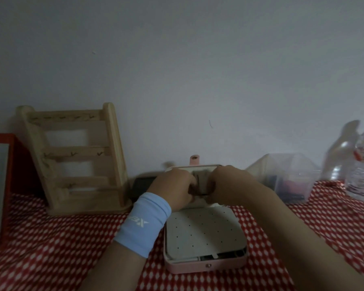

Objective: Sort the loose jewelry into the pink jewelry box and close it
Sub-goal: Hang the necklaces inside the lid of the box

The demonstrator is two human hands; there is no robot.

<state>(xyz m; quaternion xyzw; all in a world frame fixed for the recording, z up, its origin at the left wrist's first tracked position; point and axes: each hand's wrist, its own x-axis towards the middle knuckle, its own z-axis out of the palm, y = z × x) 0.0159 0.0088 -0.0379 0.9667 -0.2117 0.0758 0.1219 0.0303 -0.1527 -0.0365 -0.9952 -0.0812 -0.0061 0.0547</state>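
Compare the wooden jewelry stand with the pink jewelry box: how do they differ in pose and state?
The wooden jewelry stand rises upright and tilted against the wall; the pink jewelry box lies flat with its lid raised. The stand goes untouched; the left hand and right hand work at the box's lid. Both sit on the red patterned cloth.

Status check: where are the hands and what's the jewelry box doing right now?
Left hand and right hand together at the upright lid, fingers bunched; held item unclear. Pink jewelry box open, perforated panel down. Nothing blocking.
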